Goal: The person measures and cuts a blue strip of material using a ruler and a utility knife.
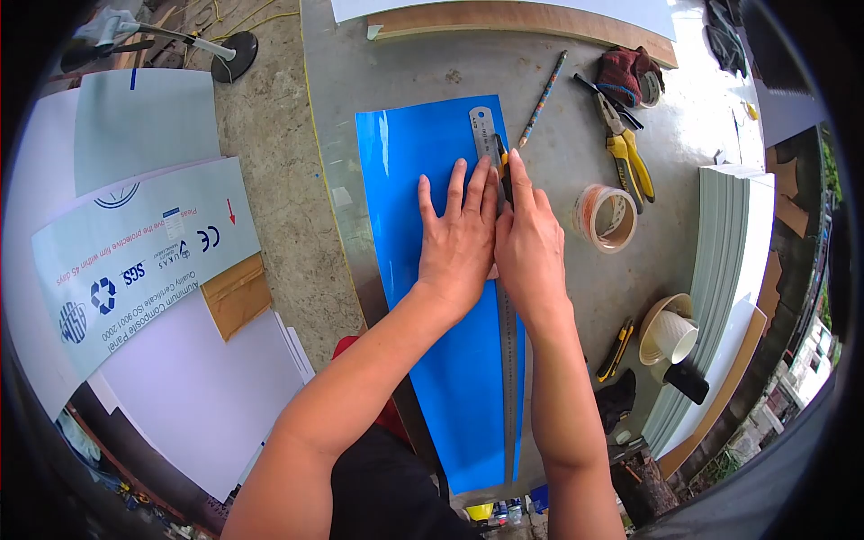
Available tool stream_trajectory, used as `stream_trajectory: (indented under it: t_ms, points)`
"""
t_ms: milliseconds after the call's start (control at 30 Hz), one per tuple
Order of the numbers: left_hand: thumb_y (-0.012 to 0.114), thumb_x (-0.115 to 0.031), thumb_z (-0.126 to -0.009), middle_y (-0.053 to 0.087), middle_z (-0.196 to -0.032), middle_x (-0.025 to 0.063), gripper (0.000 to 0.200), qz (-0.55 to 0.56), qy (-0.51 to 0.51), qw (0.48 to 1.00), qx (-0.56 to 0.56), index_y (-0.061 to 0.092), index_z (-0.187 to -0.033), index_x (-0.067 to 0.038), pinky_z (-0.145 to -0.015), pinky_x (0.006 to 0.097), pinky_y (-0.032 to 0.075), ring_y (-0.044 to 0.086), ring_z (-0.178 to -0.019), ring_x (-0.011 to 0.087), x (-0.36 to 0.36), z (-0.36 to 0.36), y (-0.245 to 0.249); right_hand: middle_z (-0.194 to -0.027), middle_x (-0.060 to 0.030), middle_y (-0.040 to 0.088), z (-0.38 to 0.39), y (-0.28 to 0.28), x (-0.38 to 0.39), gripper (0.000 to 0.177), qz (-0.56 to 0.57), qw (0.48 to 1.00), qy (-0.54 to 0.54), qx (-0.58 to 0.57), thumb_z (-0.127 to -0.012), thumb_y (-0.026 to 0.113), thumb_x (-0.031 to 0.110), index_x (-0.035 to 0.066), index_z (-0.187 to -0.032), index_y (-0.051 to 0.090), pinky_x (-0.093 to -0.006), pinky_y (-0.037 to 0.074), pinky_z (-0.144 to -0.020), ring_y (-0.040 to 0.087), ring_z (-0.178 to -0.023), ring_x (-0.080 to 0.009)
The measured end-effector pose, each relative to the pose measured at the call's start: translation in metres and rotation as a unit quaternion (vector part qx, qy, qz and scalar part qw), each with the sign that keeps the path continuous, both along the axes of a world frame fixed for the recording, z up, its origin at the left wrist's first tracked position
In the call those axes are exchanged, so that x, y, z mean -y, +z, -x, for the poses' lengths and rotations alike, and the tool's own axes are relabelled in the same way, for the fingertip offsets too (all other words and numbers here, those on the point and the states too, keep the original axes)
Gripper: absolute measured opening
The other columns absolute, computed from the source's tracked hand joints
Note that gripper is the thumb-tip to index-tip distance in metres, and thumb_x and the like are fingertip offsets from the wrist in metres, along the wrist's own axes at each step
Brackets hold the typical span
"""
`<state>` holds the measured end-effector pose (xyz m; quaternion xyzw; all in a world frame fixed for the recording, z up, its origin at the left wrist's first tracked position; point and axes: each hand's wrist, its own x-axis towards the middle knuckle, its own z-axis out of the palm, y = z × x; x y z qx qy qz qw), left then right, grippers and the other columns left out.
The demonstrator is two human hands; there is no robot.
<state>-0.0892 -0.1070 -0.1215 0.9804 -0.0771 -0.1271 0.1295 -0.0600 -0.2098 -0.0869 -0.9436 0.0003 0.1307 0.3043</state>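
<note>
A glossy blue sheet [450,360] lies lengthwise on the grey table. Along its right side runs a long steel ruler [508,387], its rounded, holed end at the top. My left hand [459,234] rests flat across the sheet and the ruler, fingers stretched toward the ruler's far end. Beside it, touching, my right hand [529,238] is closed around a black and yellow utility knife [504,166], the index finger laid along it. The knife points away from me at the ruler's right edge. Its blade tip is too small to make out.
Right of the sheet lie a pencil [543,99], pliers [628,153], a tape roll [606,219] and a second utility knife [616,349]. Cups [672,336] stand near stacked panels [720,270]. A dark red glove [625,74] sits at the back. Printed panels [153,252] lean at left.
</note>
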Motion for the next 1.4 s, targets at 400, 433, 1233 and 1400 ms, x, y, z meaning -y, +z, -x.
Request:
stream_trajectory:
  t_ms: [400, 433, 1233, 1400]
  points:
    - [0.075, -0.03, -0.086, 0.024, -0.167, 0.0104, 0.089, -0.021, 0.0, 0.998, 0.055, 0.032, -0.159, -0.003, -0.122, 0.0666, 0.015, 0.02, -0.156, 0.0315, 0.002, 0.001, -0.008, -0.112, -0.031, 0.062, 0.004, 0.009, 0.004, 0.062, 0.001, 1.0, 0.006, -0.031, -0.096, 0.052, 0.001, 0.004, -0.157, 0.04, -0.0541, 0.055, -0.086, 0.068, -0.097, -0.0483]
    - [0.075, -0.03, -0.086, 0.024, -0.167, 0.0104, 0.089, -0.021, -0.001, 0.998, 0.054, 0.032, -0.159, -0.003, -0.122, 0.0666, 0.015, 0.02, -0.156, 0.0315, 0.002, 0.001, -0.009, -0.112, -0.0311, 0.062, 0.006, 0.008, 0.005, 0.063, -0.001, 1.0, 0.008, -0.026, -0.095, 0.052, 0.001, 0.004, -0.157, 0.04, -0.0541, 0.055, -0.087, 0.068, -0.097, -0.0486]
    - [0.096, -0.056, -0.054, 0.029, -0.165, 0.0097, 0.133, -0.01, -0.011, 0.998, 0.059, 0.033, -0.159, -0.005, -0.118, 0.0711, 0.021, 0.026, -0.153, 0.0331, 0.002, 0.002, -0.013, -0.101, -0.0232, 0.059, 0.156, 0.019, 0.069, 0.071, -0.006, 0.995, -0.014, -0.099, -0.094, 0.057, -0.003, 0.012, -0.161, 0.036, -0.0532, 0.053, -0.081, 0.064, -0.088, -0.0431]
    - [0.093, -0.064, -0.054, 0.029, -0.165, 0.0116, 0.136, -0.019, -0.028, 0.997, 0.067, 0.032, -0.159, -0.003, -0.118, 0.0733, 0.019, 0.023, -0.155, 0.0343, 0.0, 0.003, -0.018, -0.096, -0.0208, 0.055, 0.197, 0.022, 0.088, 0.073, -0.006, 0.994, -0.012, -0.108, -0.093, 0.058, -0.005, 0.012, -0.161, 0.036, -0.0515, 0.053, -0.079, 0.062, -0.084, -0.0395]
